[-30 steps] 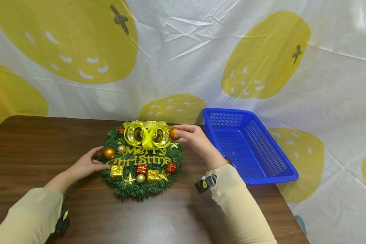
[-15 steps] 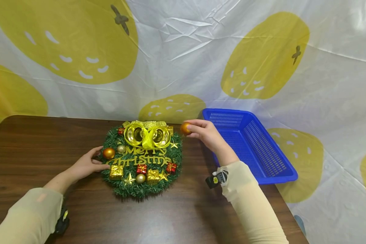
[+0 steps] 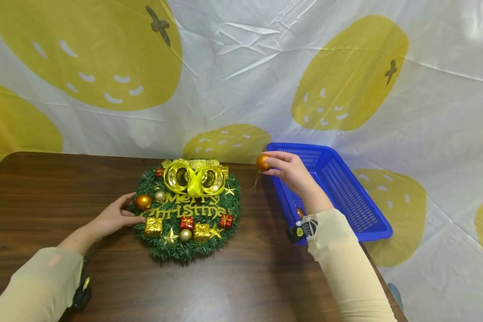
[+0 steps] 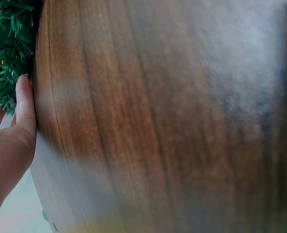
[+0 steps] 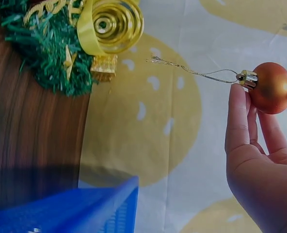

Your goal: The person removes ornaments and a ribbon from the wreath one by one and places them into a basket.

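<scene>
A green tinsel Christmas wreath [image 3: 187, 252] lies on the table with gold lettering, gold bells [image 3: 194, 179], small gift boxes, stars and balls. At its left edge my left hand [image 3: 110, 219] holds the rim, thumb [image 4: 25, 104] and fingers set apart against the tinsel. An orange bauble [image 3: 263, 162] is pinched between the fingertips of my right hand [image 3: 291, 172], raised near the blue basket's left rim. From the bauble's metal cap a thin gold string [image 5: 192, 71] trails, plain in the right wrist view. Another orange bauble [image 3: 143, 202] sits on the wreath's left side.
The blue plastic basket [image 3: 380, 235] stands at the table's right, partly hidden by my right arm. Inside it, by the left wall, a small orange ball [image 3: 300, 212] shows. A white curtain [image 3: 233, 80] with yellow fruit prints hangs behind the brown table [image 3: 64, 188].
My right hand has carried the orange bauble rightward and slightly up, from the wreath's upper right to the basket's left rim. The left hand and wreath have stayed put.
</scene>
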